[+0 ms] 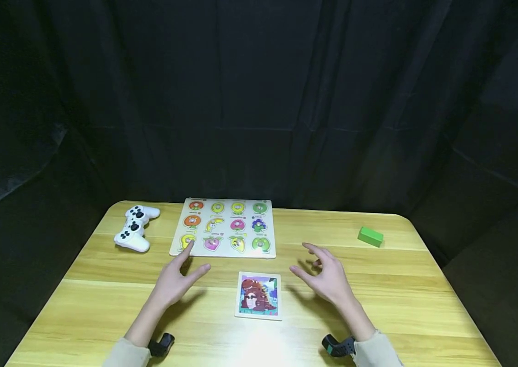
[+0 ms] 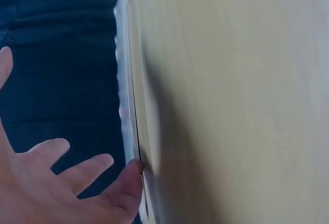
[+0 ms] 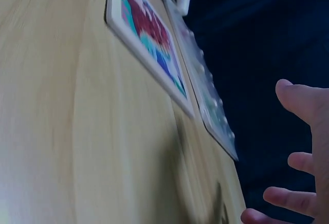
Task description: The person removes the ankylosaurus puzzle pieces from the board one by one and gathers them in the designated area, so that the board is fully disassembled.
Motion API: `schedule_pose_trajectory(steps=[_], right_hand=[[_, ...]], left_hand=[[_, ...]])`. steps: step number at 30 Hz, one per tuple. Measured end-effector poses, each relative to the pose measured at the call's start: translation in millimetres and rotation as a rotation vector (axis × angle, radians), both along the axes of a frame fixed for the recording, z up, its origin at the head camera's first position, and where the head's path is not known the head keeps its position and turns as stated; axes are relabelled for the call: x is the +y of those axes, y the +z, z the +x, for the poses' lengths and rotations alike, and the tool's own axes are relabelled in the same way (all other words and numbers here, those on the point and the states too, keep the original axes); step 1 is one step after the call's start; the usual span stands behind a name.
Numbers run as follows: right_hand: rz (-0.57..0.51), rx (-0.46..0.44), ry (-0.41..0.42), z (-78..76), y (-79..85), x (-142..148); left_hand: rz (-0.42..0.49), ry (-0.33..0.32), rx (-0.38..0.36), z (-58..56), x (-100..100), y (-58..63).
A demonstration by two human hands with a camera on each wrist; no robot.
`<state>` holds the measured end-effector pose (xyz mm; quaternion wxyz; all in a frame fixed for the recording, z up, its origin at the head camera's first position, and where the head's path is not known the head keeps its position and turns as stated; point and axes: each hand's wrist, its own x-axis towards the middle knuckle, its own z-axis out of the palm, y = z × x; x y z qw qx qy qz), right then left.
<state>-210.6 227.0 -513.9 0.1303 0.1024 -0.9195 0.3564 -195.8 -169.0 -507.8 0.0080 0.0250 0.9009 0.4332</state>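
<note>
Left grip [image 1: 175, 283] and right grip [image 1: 329, 278], fingers apart, hold nothing at nine and three o'clock from the dinosaur puzzle [image 1: 259, 296], apparently complete, no visible gap left.

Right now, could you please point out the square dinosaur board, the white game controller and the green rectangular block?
Square dinosaur board [image 1: 259, 296], head view, printed dinosaur.
White game controller [image 1: 133, 223], head view, central body.
Green rectangular block [image 1: 371, 234], head view, top face.

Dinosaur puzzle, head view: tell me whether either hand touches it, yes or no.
No, bare tabletop shows between the dinosaur puzzle and both the left hand and the right hand.
</note>
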Motion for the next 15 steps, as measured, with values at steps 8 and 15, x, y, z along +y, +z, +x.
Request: schedule_pose_trajectory(steps=[8,15], right_hand=[[-0.105,-0.005,0.1,-6.1,-7.5,-29.2],[-0.157,-0.009,0.239,-9.1,-13.4,-48.3]], left_hand=[[0.175,0.007,-0.011,5.0,29.6,-9.4],[0.203,-0.071,0.001,10.5,49.3,-18.3]])
